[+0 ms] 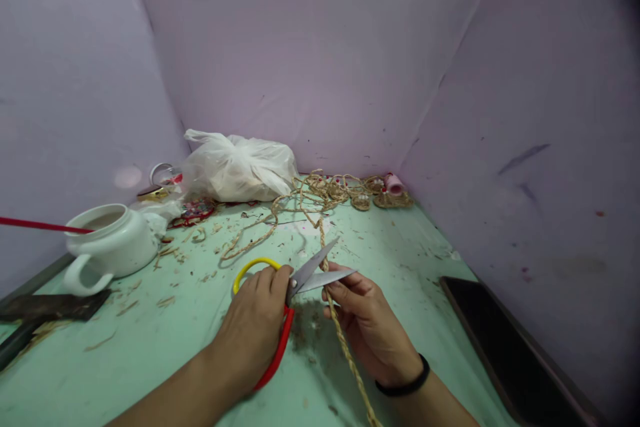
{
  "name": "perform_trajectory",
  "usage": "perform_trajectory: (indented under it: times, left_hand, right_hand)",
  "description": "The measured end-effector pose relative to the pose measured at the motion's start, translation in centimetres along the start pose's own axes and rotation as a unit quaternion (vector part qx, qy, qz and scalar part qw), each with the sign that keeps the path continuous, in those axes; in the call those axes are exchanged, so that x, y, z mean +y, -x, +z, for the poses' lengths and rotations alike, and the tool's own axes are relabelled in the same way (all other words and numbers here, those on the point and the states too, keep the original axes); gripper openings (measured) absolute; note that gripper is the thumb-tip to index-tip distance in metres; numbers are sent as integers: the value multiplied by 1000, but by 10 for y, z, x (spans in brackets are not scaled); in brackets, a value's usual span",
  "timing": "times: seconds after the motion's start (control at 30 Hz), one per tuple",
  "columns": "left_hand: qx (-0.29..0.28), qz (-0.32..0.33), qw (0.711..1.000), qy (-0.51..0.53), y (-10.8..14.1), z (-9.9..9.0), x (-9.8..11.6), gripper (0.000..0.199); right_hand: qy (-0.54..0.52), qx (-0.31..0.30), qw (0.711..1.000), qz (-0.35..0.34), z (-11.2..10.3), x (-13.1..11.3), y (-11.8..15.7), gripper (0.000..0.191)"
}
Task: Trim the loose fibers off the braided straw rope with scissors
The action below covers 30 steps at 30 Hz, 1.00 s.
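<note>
My left hand (257,327) is closed around a pair of scissors (314,273) with one yellow and one red handle. Their blades are parted, and a braided straw cord (345,347) passes between them. Just below the blades, my right hand (365,320) pinches the cord between thumb and fingers; a black band circles that wrist. From there the cord runs down toward me and off the bottom edge. Its other end leads up the table to a loose tangle of braid (300,200) at the back.
A white mug (135,247) with a red stick in it stands at left, beside a dark flat tool (55,307). A tied plastic bag (240,170) sits at the back. Small woven pieces (393,200) lie back right. A dark flat slab (500,347) borders the right wall. Straw scraps litter the table.
</note>
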<state>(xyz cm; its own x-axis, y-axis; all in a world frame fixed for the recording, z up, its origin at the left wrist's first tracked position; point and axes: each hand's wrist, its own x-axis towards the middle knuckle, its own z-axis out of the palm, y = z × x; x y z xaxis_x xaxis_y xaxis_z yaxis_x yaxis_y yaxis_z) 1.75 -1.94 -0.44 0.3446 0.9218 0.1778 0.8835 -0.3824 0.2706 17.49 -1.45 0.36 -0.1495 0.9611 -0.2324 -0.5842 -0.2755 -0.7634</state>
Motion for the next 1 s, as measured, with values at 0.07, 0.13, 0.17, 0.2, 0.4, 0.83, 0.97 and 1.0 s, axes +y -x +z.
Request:
perform_trajectory:
  times: [0.07, 0.13, 0.17, 0.2, 0.4, 0.83, 0.97, 1.0]
  left_hand:
    - [8, 3, 1000, -15, 0, 3, -1, 33]
    - [11, 0, 999, -30, 0, 5, -3, 33]
    - [10, 0, 999, -38, 1, 4, -4, 33]
    - [7, 0, 999, -43, 1, 4, -5, 32]
    - [-8, 28, 998, -51, 1, 1, -11, 33]
    - [47, -61, 968, 240, -5, -13, -12, 8]
    - [56, -161, 858, 484, -7, -17, -6, 18]
    - [50, -174, 825, 535, -7, -17, -4, 21]
  right_hand:
    - [5, 5, 1000, -1, 0, 1, 0, 25]
    - [21, 3, 1000, -7, 0, 2, 0, 20]
    - [30, 1, 999, -12, 0, 2, 0, 18]
    - [40, -1, 999, -18, 1, 2, 1, 17]
    - [71, -5, 997, -32, 2, 0, 1, 18]
    - [62, -13, 998, -20, -2, 5, -3, 28]
    - [62, -39, 997, -10, 0, 8, -2, 29]
    - [70, -44, 997, -2, 1, 10, -1, 29]
